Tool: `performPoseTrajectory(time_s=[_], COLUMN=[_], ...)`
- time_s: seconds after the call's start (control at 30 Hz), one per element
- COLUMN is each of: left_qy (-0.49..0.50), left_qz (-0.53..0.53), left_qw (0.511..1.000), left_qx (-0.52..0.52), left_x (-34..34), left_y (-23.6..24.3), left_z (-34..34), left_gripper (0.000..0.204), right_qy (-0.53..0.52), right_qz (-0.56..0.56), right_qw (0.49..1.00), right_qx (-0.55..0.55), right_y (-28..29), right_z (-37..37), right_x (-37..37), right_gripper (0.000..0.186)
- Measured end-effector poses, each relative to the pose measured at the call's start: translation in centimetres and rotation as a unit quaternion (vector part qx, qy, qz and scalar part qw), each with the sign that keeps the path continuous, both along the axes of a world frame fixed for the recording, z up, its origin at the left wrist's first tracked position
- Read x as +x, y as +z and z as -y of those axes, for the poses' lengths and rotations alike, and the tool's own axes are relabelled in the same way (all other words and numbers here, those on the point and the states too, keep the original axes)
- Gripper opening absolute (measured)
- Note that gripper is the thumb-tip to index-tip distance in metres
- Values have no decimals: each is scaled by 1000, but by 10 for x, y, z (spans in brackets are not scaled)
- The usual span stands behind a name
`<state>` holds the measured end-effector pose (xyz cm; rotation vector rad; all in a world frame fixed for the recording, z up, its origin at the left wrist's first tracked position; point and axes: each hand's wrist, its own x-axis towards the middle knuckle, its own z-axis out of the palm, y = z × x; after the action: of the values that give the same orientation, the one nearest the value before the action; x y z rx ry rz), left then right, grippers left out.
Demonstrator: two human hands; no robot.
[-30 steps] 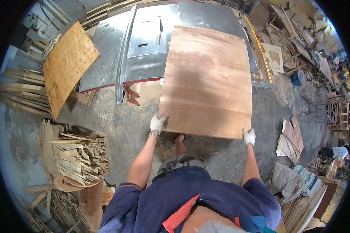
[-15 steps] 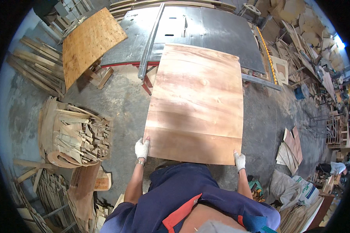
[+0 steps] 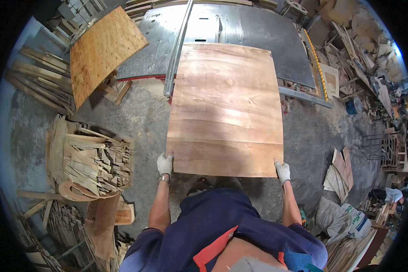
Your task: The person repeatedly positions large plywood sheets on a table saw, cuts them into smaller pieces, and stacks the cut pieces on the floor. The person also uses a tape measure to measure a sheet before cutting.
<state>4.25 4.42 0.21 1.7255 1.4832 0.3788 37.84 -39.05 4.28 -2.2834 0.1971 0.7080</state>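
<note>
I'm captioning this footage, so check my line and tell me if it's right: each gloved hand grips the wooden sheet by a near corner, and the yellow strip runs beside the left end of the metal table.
Not quite: in the head view, the yellow strip runs beside the right end of the metal table, not the left.

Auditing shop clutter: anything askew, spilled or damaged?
Mostly clutter: offcuts heaped at crossed angles at left, and pale dust scattered below the metal table. Both look untidy. The panel, held by left hand and right hand, shows no clear damage.
</note>
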Motion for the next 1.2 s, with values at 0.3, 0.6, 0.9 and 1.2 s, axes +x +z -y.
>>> performPoseTrajectory(time_s=[0.3,0.6,0.9,1.2], left_qy=[-16,-18,6,-28], left_qz=[-94,-115,109,-175], left_qw=[995,991,990,981], left_qx=[0,62,-93,75], left_x=[-2,10,45,78], left_y=[-12,-25,-52,-21], left_z=[-20,-30,-71,-85], left_gripper=[55,69,66,67], right_qy=[-6,-6,-39,-52], right_qz=[1,-9,-44,-51], right_qw=[1000,1000,998,997], right_qx=[-10,-7,-12,0], right_y=[-22,-23,-30,-23], right_z=[-17,-24,-62,-87], right_x=[-1,13,54,72], right_gripper=[57,57,54,47])
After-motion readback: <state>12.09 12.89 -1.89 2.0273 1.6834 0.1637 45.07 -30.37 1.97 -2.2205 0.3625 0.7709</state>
